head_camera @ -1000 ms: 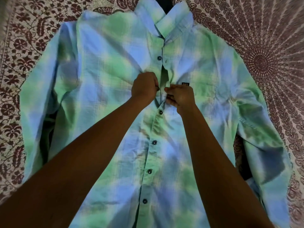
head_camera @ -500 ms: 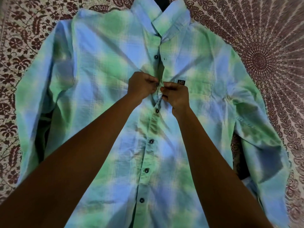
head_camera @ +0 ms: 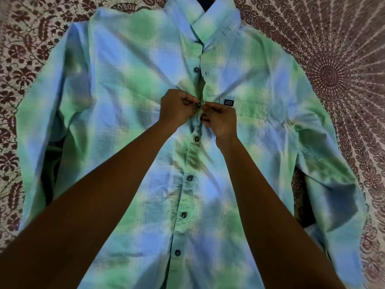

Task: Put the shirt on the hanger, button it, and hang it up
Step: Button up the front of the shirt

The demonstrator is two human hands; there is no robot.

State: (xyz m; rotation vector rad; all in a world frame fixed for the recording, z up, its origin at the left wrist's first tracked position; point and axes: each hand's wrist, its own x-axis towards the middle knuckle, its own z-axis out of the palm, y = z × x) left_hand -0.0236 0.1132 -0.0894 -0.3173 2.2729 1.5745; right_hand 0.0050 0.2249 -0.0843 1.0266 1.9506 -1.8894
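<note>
Green-blue shirt (head_camera: 129, 113) lies flat on the patterned cloth (head_camera: 337, 65); my left hand (head_camera: 177, 111) and right hand (head_camera: 221, 119) both pinch its placket (head_camera: 188, 163) at a button (head_camera: 198, 105)

1. The left hand (head_camera: 177, 110) and the right hand (head_camera: 221, 119) are now closer together, their fingertips almost meeting over the front edges of the shirt (head_camera: 125, 101).
2. The dark gap between those edges, just beyond the hands, is narrower than a second ago.
3. A dark button (head_camera: 198, 105) now shows at the left hand's pinching fingertips, where none showed before.
4. The whole shirt sits slightly further left in view.
</note>
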